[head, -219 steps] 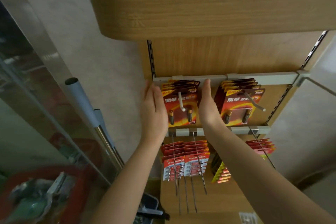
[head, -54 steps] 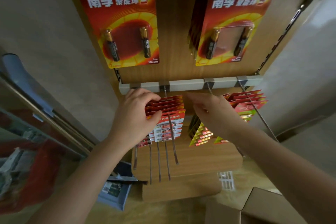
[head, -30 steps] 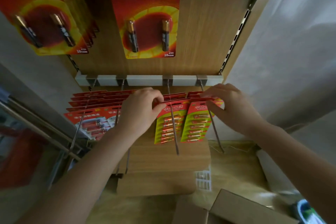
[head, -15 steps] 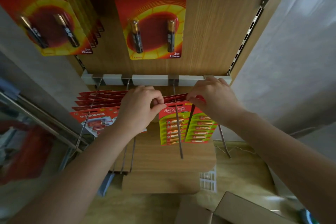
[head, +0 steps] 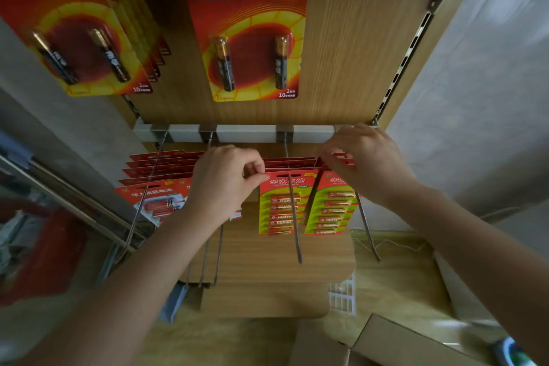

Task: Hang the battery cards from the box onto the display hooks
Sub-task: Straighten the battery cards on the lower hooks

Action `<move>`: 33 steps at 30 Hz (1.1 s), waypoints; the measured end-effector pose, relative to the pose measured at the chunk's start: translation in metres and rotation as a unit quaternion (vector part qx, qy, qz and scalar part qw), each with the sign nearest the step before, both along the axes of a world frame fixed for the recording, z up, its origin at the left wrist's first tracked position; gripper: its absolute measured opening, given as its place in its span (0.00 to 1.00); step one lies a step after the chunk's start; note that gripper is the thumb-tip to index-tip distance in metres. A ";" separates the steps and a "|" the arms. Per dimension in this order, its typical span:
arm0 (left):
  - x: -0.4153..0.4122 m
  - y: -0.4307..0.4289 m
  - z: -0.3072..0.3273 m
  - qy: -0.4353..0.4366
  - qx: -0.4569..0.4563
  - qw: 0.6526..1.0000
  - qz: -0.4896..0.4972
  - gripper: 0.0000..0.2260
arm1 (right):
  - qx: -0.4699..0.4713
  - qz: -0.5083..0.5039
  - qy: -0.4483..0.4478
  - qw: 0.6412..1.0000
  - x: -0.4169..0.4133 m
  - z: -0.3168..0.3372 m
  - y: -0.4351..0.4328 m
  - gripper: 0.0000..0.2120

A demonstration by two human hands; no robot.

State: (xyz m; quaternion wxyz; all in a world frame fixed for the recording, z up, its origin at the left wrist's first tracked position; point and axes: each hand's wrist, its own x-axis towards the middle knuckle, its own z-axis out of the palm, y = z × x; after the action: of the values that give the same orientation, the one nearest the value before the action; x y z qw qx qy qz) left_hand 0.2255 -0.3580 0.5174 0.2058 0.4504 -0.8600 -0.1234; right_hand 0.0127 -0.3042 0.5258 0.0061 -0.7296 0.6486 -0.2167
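The right hand [head: 367, 162] now sits a little more to the right than half a second ago, its grip curled on the tops of the right battery cards [head: 331, 208]. The left hand [head: 225, 184] pinches the top edge of the left battery card [head: 277, 208], which hangs on the middle hook [head: 298, 244].

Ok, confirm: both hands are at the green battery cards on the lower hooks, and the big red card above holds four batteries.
Not four: the big red card above holds two batteries, per the head view. The rest is right.
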 end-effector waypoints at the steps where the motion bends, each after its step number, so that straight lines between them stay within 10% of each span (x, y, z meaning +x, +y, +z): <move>1: -0.001 -0.001 0.000 0.001 0.003 1.000 0.003 0.04 | -0.006 -0.006 -0.009 1.000 -0.005 -0.001 0.002 0.10; 13: -0.020 0.005 0.004 0.008 -0.064 0.998 -0.024 0.06 | 0.176 -0.066 -0.030 0.982 -0.056 -0.006 0.024 0.25; 22: -0.073 0.007 0.003 -0.146 -0.036 0.979 -0.135 0.26 | 0.197 -0.046 -0.012 0.979 -0.061 -0.004 0.014 0.18; 33: -0.084 0.001 0.000 -0.153 -0.042 0.979 -0.129 0.18 | 0.188 -0.026 -0.032 0.981 -0.061 -0.005 0.016 0.11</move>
State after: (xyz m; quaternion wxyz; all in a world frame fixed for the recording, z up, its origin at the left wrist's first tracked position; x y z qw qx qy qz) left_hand 0.1418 -0.3572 0.5178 0.0732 0.3404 -0.9365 -0.0428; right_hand -0.0479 -0.2883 0.5208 0.1578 -0.6908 0.6963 -0.1144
